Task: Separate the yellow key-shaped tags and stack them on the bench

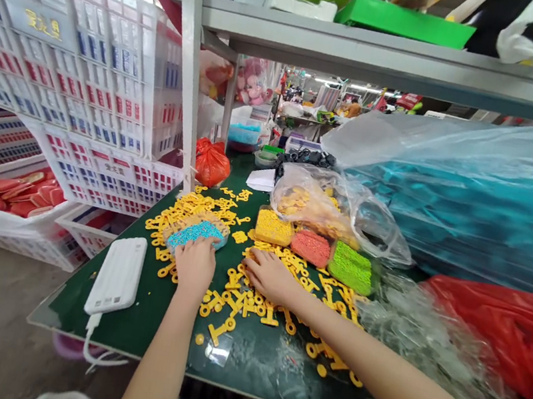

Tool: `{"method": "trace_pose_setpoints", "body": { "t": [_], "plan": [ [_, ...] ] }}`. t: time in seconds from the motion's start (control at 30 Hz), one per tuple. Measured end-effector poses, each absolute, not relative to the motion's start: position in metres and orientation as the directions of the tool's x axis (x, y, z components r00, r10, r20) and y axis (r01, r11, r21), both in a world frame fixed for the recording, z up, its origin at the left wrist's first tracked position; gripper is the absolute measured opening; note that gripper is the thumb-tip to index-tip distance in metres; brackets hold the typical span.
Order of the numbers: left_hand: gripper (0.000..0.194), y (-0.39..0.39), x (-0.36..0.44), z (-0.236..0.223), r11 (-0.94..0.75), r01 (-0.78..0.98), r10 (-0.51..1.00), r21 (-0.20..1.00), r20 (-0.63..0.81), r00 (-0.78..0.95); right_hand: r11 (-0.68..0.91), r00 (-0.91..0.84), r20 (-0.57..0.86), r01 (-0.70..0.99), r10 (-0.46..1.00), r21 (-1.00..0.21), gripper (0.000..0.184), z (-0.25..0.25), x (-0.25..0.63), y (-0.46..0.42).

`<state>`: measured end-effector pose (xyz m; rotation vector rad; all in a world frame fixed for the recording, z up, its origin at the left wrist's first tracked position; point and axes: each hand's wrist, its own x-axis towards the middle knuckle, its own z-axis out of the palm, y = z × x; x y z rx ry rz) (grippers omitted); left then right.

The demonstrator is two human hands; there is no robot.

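Note:
My left hand (194, 265) rests at the near edge of a round dish of small blue beads (195, 234), which sits on a heap of yellow plastic key-shaped pieces (193, 215). My right hand (270, 276) lies among more yellow pieces (244, 307) scattered on the dark green tabletop (242, 351). Its fingertips touch them, and I cannot tell if it holds one. Beyond that hand stand blocks of yellow (274, 228), coral (310, 247) and green (351, 268) granules.
A white power bank (117, 275) with a cable lies at the table's left edge. A clear bag of yellow pieces (306, 202) sits at the back. Stacked white crates (85, 96) stand left, blue-filled plastic (466, 184) right, and a grey metal shelf (401, 52) overhead.

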<state>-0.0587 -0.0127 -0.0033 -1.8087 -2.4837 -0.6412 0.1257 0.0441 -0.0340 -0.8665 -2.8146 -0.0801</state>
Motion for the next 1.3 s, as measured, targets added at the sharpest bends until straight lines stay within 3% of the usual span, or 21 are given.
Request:
{"method": "trace_pose_setpoints", "body": {
  "t": [0.13, 0.23, 0.4, 0.47, 0.53, 0.63, 0.7, 0.8, 0.87, 0.97, 1.03, 1.2, 1.3],
  "plan": [
    [0.031, -0.01, -0.054, -0.011, 0.231, 0.923, 0.901, 0.307, 0.29, -0.322, 0.786, -0.732, 0.294, 0.6, 0.615, -0.15, 0.023, -0.039, 0.155, 0.036],
    [0.03, -0.007, -0.051, -0.012, 0.163, 0.928, 0.848, 0.335, 0.434, -0.305, 0.734, -0.625, 0.386, 0.6, 0.678, -0.318, 0.022, -0.036, 0.171, 0.033],
    [0.023, -0.013, -0.05, 0.016, -0.295, 0.842, 0.671, 0.452, 0.726, -0.154, 0.597, -0.31, 0.511, 0.449, 0.802, -0.664, 0.025, -0.025, 0.191, 0.034],
    [0.021, -0.029, -0.047, 0.027, -0.414, 0.767, 0.719, 0.49, 0.693, -0.056, 0.52, -0.168, 0.493, 0.306, 0.854, -0.797, 0.027, -0.022, 0.199, 0.041],
    [0.019, -0.051, -0.042, 0.028, -0.427, 0.734, 0.813, 0.528, 0.579, 0.056, 0.425, -0.058, 0.421, 0.118, 0.905, -0.898, 0.031, -0.02, 0.207, 0.049],
    [0.021, -0.084, -0.031, 0.004, -0.394, 0.799, 0.848, 0.454, 0.515, 0.126, 0.281, 0.003, 0.284, -0.162, 0.959, -0.946, 0.032, -0.015, 0.221, 0.057],
    [0.025, -0.099, -0.024, -0.02, -0.367, 0.868, 0.809, 0.335, 0.575, 0.12, 0.106, -0.021, 0.128, -0.439, 0.992, -0.892, 0.023, -0.01, 0.232, 0.056],
    [0.028, -0.103, -0.022, -0.045, -0.371, 0.923, 0.779, 0.099, 0.575, 0.251, -0.201, -0.152, -0.136, -0.832, 0.979, -0.517, 0.013, -0.002, 0.244, 0.05],
    [0.028, -0.094, -0.025, -0.049, -0.413, 0.909, 0.758, -0.048, 0.536, 0.372, -0.247, -0.185, -0.21, -0.913, 0.96, -0.324, 0.017, 0.001, 0.246, 0.045],
    [0.027, -0.068, -0.034, -0.041, -0.474, 0.861, 0.721, -0.183, 0.481, 0.499, -0.241, -0.181, -0.247, -0.939, 0.952, -0.243, 0.017, 0.001, 0.241, 0.04],
    [0.028, -0.046, -0.039, -0.032, -0.473, 0.859, 0.732, -0.197, 0.455, 0.508, -0.258, -0.196, -0.263, -0.94, 0.945, -0.223, 0.018, 0.0, 0.234, 0.038],
    [0.028, 0.021, -0.027, -0.014, -0.434, 0.9, 0.792, -0.033, 0.463, 0.399, -0.315, -0.252, -0.281, -0.926, 0.926, -0.209, 0.023, 0.0, 0.224, 0.033],
    [0.033, 0.063, -0.011, -0.008, -0.393, 0.919, 0.821, -0.013, 0.445, 0.357, -0.318, -0.251, -0.287, -0.924, 0.924, -0.215, 0.023, -0.001, 0.224, 0.033]
  ]
}}
